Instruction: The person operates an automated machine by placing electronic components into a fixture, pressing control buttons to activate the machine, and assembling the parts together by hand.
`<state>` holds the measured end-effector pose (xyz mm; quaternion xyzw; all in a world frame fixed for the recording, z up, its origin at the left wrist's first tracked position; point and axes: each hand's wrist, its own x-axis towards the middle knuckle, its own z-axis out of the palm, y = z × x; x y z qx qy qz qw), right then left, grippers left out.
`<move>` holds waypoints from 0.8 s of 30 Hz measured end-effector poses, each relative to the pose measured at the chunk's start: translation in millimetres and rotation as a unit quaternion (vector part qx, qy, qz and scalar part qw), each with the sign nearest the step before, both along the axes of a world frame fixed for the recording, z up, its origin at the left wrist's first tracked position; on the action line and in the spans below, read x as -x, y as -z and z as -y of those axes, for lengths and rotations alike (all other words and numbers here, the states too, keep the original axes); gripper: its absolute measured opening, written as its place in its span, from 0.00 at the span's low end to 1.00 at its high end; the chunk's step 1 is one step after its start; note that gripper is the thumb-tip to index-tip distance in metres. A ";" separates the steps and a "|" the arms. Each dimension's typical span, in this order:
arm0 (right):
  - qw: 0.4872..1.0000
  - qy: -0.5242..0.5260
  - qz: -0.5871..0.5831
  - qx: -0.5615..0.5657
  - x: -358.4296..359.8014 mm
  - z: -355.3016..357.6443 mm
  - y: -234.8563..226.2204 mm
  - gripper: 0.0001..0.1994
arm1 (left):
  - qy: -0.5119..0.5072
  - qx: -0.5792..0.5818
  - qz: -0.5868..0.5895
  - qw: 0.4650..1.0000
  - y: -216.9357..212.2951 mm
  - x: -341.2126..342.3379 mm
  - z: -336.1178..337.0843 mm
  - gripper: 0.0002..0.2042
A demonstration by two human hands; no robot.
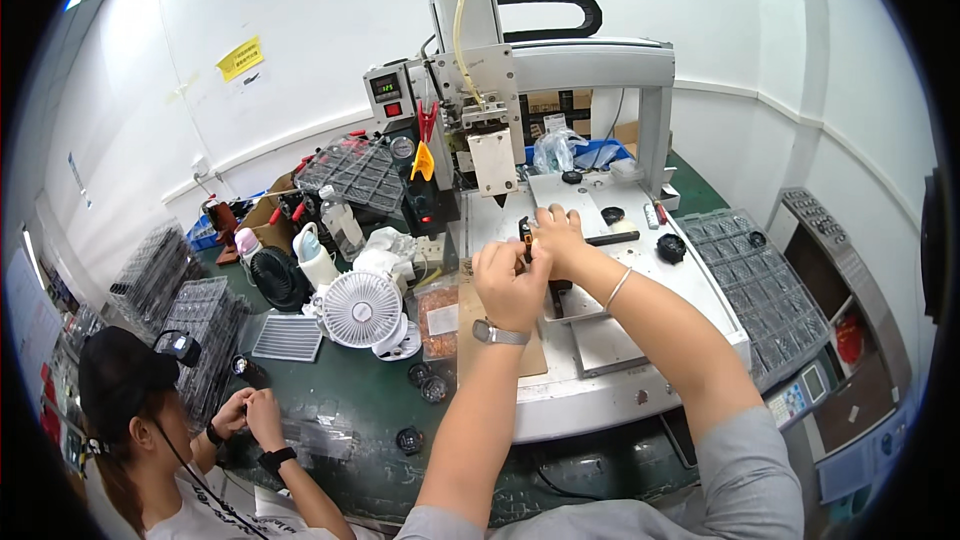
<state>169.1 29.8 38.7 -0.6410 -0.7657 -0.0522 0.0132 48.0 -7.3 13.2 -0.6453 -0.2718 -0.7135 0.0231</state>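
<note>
1. I held a small black part (526, 233) with an orange tip, pinched between both hands above the machine's white bed (640, 360).
2. It looked light, rigid and hard plastic; best gripped at its sides.
3. My left hand (510, 285) and right hand (558, 238) were both clenched on it.
4. A white fan (360, 309) stood on the green tabletop (350, 400).

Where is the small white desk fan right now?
The white fan stands on the green bench, left of the person's left hand, beside a black fan.
</note>
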 end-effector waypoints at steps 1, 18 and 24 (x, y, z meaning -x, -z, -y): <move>0.998 -0.014 0.001 -0.066 -1.8 -3.7 9.4 0.28 | 0.000 0.016 0.008 1.000 0.3 2.8 0.4 0.09; 0.976 0.008 -0.043 0.212 -205.3 239.2 5.6 0.19 | -0.304 0.312 -0.323 0.840 104.9 224.9 153.4 0.06; 0.974 0.017 0.009 0.224 -205.3 221.7 2.3 0.19 | -0.355 0.368 -0.403 0.759 144.6 230.4 157.7 0.05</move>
